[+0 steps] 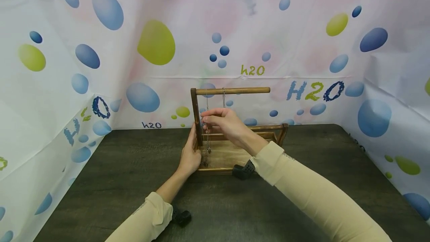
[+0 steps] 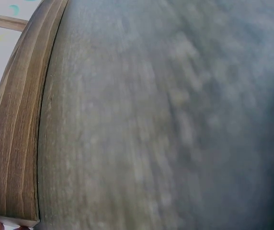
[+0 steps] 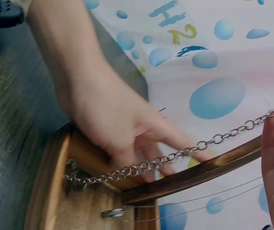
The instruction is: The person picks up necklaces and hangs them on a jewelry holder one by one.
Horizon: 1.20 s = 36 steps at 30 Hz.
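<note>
- Chain (image 3: 144, 166) is pinched between the right hand's (image 1: 226, 124) thumb and fingertips, its links slanting down into the tray (image 1: 231, 155) of the wooden stand (image 1: 196, 115).
- Left hand (image 1: 190, 156) is laid against the stand's outer side, fingers mostly straight, nothing seen enclosed.
- Another chain (image 1: 224, 98) and a thin strand (image 1: 207, 102) are hung from the crossbar (image 1: 250, 90)!
- Trouble to be feared: links could be snagged on that nearby strand if the two are swung together.
- A drop could be caused by a loosened pinch; a tip, by the bar being tugged.
- "H2O" and "h2O" can be read across the backdrop (image 1: 188, 74); the small sleeve print cannot be made out, and no brand is shown.
</note>
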Tool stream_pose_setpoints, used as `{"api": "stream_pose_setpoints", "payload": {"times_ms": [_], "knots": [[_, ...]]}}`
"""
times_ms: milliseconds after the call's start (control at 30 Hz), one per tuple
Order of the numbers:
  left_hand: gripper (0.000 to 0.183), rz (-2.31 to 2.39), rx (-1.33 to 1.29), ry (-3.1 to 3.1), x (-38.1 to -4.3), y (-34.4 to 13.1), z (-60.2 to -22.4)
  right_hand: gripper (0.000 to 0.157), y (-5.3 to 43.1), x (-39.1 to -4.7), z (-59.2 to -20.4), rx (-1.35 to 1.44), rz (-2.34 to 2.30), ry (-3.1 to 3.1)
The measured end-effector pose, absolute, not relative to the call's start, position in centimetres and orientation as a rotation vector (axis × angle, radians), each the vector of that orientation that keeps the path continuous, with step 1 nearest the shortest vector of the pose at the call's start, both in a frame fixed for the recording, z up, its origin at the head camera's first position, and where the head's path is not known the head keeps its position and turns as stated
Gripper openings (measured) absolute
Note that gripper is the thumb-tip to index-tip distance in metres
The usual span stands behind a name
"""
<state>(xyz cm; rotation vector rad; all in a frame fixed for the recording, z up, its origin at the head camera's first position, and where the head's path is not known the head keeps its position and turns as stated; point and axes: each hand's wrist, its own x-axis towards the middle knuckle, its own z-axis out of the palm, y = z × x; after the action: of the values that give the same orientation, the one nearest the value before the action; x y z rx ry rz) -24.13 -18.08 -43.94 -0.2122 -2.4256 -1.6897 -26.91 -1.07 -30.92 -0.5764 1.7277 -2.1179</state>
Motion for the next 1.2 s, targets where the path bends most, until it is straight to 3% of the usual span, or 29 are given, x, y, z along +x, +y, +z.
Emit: {"api": "stream_pose_setpoints", "payload": {"times_ms": [167,367,633,1200], "knots": [[0.103,-1.687,-0.2,-2.419,-24.2,-18.0,-43.9,0.018,-1.0,-27.1,-29.6,-0.6,-2.159,1.714],[0.103,-1.675,-0.206,-2.412,-24.2,-18.1,-43.9,0.025,-0.8,-27.2,-28.8,-0.64,-2.182,1.707],[0.101,-1.669,-0.28,-2.402,-24.1,-18.1,-43.9,0.015,-0.4,-27.2,-28.2,-0.672,-2.177,1.727],[0.101,-1.656,-0.265,-2.408,-24.2,-18.0,-43.9,0.015,-0.3,-27.4,-26.4,-0.694,-2.198,1.755]]}}
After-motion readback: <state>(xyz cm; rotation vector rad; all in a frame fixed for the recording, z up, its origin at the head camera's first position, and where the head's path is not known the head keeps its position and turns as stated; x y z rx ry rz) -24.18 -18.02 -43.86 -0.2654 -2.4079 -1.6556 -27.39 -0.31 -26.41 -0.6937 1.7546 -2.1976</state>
